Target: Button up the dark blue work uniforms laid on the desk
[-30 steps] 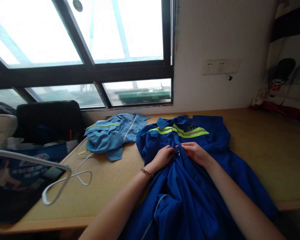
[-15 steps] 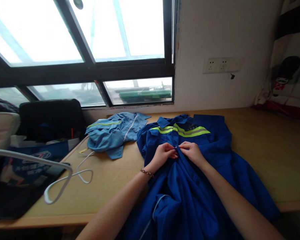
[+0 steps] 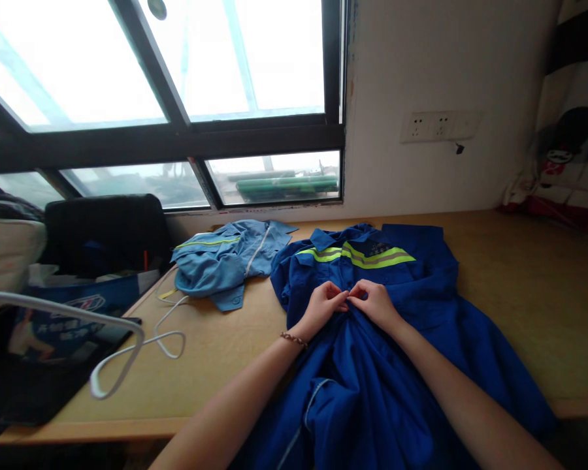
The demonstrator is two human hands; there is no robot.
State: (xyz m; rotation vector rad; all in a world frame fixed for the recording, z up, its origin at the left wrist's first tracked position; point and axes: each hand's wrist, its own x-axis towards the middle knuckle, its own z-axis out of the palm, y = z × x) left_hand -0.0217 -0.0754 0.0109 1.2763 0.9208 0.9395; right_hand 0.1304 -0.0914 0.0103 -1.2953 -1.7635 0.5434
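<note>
A dark blue work jacket [image 3: 402, 378] with yellow-green reflective stripes lies on the table, its lower part gathered toward me and hanging over the front edge. My left hand [image 3: 327, 301] pinches the front opening of the jacket just below the chest stripe. Close against it, my right hand [image 3: 372, 301] pinches the same front edge, and the fingertips of both hands meet. Whatever small part sits between the fingertips is hidden. Folds of cloth run down from the pinched spot, and a pale line of trim shows lower on the jacket.
Left of the jacket lies a light blue work shirt [image 3: 230, 261]. A white cable [image 3: 127, 326] loops over the left side of the table [image 3: 215, 385]. Bags and a black chair back [image 3: 108, 235] stand at the left. Behind are a window and a wall socket [image 3: 441, 126].
My right hand has shifted slightly left and down, bringing its fingertips against those of my left hand. The cloth edge between them is now covered. The view has shifted slightly.
</note>
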